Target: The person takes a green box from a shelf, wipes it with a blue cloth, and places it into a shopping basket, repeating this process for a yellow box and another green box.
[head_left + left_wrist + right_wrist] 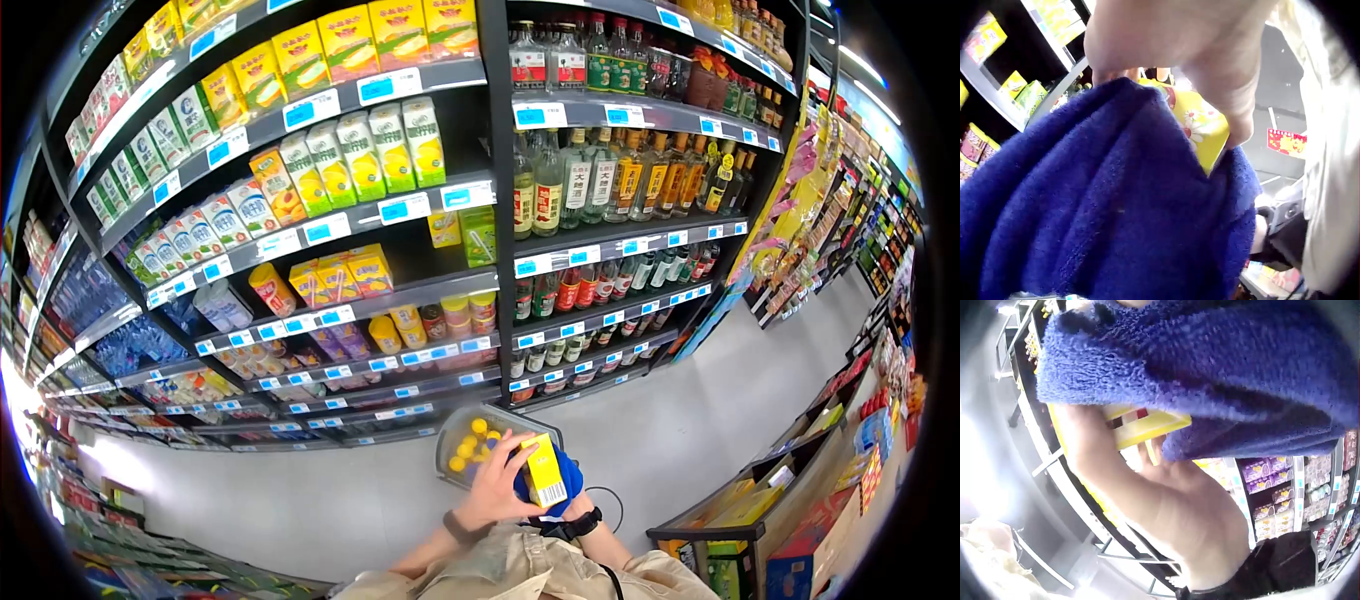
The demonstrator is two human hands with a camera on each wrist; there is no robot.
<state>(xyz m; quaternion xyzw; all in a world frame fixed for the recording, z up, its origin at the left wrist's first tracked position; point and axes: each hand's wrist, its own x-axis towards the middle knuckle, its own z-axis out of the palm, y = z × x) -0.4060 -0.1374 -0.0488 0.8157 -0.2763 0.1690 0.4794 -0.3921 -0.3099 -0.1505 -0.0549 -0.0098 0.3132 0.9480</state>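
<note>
My left hand (492, 488) grips a yellow carton (543, 465), fingers along one side and thumb on the other. White daisies show on the carton (1192, 128) in the left wrist view, and a barcode on its near end in the head view. A fuzzy blue cloth (570, 474) wraps round its far side and hangs in folds in the left wrist view. My right hand (578, 506) holds the cloth from behind, mostly covered by it. Just beyond the hands, a grey basket (446, 440) contains several round yellow-topped items (470, 440).
Tall black shelves ahead carry drink cartons (385, 145), yellow boxes (345, 40), cans (483, 312) and glass bottles (600, 180). A low display bin (735, 532) stands close on my right. Grey floor (330, 490) runs along the aisle.
</note>
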